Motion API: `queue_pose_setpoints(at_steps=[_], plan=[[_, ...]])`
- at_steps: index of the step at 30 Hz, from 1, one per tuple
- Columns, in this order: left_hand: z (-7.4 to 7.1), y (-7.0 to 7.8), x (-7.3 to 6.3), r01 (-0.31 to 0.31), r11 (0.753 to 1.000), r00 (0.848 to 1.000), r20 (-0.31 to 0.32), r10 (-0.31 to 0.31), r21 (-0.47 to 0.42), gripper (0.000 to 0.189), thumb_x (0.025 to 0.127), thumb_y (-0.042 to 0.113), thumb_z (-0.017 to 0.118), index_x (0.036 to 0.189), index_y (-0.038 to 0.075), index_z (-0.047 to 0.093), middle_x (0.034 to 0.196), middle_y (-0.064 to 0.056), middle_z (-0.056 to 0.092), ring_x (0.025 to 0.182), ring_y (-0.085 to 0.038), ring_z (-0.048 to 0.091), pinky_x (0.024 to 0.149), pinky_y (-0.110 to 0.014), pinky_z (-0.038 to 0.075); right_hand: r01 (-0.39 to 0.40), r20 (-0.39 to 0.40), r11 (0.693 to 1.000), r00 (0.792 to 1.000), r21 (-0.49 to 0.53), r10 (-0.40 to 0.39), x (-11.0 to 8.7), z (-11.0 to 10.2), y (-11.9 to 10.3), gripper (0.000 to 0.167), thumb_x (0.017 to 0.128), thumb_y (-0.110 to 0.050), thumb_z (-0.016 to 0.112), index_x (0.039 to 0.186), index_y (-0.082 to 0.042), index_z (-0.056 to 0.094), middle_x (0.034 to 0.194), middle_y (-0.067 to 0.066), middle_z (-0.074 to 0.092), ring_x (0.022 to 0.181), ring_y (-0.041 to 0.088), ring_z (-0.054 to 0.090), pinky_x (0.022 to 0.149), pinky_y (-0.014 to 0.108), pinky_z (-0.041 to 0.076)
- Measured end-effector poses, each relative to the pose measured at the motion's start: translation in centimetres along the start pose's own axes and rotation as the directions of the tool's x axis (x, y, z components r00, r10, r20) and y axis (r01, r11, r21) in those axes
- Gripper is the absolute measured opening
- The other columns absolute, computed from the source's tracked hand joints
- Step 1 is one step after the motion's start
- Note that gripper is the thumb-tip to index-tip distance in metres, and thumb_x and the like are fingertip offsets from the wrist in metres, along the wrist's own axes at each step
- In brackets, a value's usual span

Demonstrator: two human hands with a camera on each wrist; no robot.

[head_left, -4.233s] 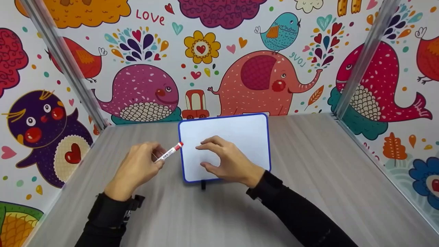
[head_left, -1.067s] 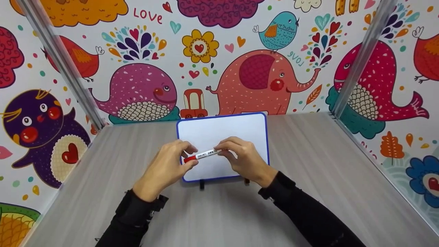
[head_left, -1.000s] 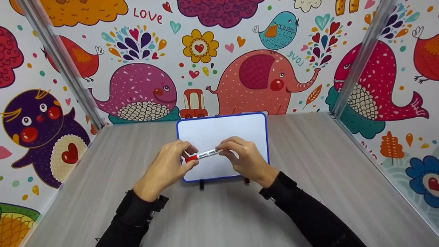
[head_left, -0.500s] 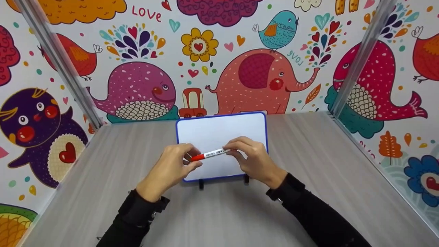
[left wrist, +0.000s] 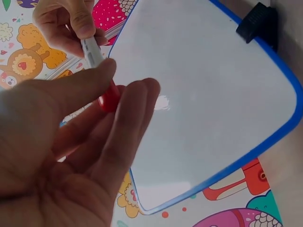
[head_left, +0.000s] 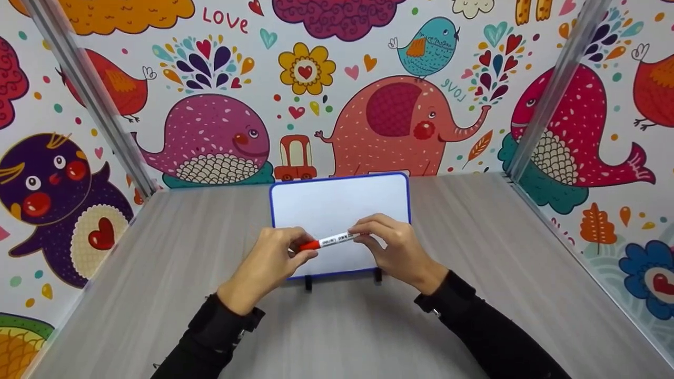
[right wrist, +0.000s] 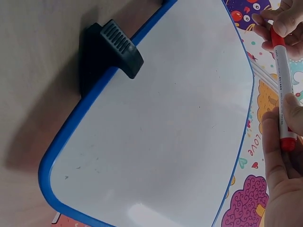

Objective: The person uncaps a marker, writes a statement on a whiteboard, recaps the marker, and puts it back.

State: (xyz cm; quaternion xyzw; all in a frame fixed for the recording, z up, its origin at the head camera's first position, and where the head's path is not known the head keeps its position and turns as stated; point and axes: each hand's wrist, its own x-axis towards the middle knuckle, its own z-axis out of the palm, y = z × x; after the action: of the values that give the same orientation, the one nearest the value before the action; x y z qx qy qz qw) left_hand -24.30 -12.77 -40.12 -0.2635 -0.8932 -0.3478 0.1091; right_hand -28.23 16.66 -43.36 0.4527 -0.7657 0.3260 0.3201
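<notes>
A white marker with a red cap [head_left: 334, 240] is held level between both hands, in front of a whiteboard [head_left: 326, 202] with a blue frame. My left hand [head_left: 268, 260] pinches the red cap [left wrist: 110, 98] between thumb and fingers. The white barrel's other end is in the fingertips of my right hand [head_left: 403, 255], where a small red tip [right wrist: 287, 144] shows in the right wrist view. The cap is on the marker. The board leans back, with a few faint dark specks on its surface.
Black stand feet [head_left: 308, 282] hold the board's lower edge on the grey wood-grain table [head_left: 337, 331]. Printed cartoon walls [head_left: 226, 137] rise behind and at both sides, with metal posts [head_left: 547, 89] at the corners.
Earlier the left hand alone held the marker, red end to the right, beside an open right hand. Now both hold it, cap leftward; lately the hands drifted slightly right and down.
</notes>
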Motion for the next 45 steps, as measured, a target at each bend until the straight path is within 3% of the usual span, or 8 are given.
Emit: queue_pose_setpoints(at_steps=[10, 18, 30, 45], plan=[[0.8, 0.7, -0.4, -0.104, 0.988, 0.989, -0.097, 0.115, 0.114, 0.012, 0.097, 0.002, 0.094, 0.105, 0.002, 0.086, 0.098, -0.01, 0.087, 0.082, -0.019, 0.082, 0.079, -0.036, 0.075, -0.009, 0.05, 1.0, 0.999, 0.03, 0.008, -0.1, -0.6, 0.0, 0.04, 0.089, 0.01, 0.097, 0.123, -0.007, 0.084, 0.116, 0.007, 0.084, 0.105, 0.019, 0.084, 0.101, 0.028, 0.071], [1.6, 1.1, -0.7, -0.142, 0.974, 0.977, -0.135, 0.168, 0.179, 0.017, 0.096, 0.001, 0.095, 0.108, 0.002, 0.083, 0.097, -0.01, 0.084, 0.086, -0.022, 0.081, 0.084, -0.037, 0.075, 0.003, 0.088, 1.0, 0.996, 0.003, -0.003, -0.1, -0.5, -0.2, 0.041, 0.09, 0.003, 0.098, 0.126, -0.008, 0.084, 0.119, 0.007, 0.083, 0.107, 0.02, 0.083, 0.096, 0.033, 0.074], [2.3, 1.1, -1.2, -0.212, 0.881, 0.953, -0.112, 0.283, 0.423, 0.023, 0.098, 0.015, 0.096, 0.115, 0.004, 0.083, 0.097, -0.007, 0.074, 0.085, -0.018, 0.073, 0.077, -0.029, 0.072, 0.062, 0.125, 0.996, 0.991, -0.063, -0.054, -0.3, -0.3, -0.4, 0.044, 0.09, -0.001, 0.098, 0.131, -0.008, 0.084, 0.117, 0.007, 0.081, 0.108, 0.018, 0.081, 0.096, 0.029, 0.072], [2.3, 1.2, -1.1, -0.253, 0.901, 0.95, -0.087, 0.3, 0.353, 0.018, 0.103, 0.015, 0.088, 0.116, 0.003, 0.086, 0.096, -0.008, 0.071, 0.082, -0.017, 0.069, 0.075, -0.025, 0.069, 0.055, 0.116, 0.998, 0.992, -0.019, -0.053, -0.5, -0.4, -0.6, 0.04, 0.091, 0.004, 0.095, 0.129, -0.003, 0.085, 0.113, 0.009, 0.08, 0.101, 0.019, 0.085, 0.094, 0.029, 0.072]])
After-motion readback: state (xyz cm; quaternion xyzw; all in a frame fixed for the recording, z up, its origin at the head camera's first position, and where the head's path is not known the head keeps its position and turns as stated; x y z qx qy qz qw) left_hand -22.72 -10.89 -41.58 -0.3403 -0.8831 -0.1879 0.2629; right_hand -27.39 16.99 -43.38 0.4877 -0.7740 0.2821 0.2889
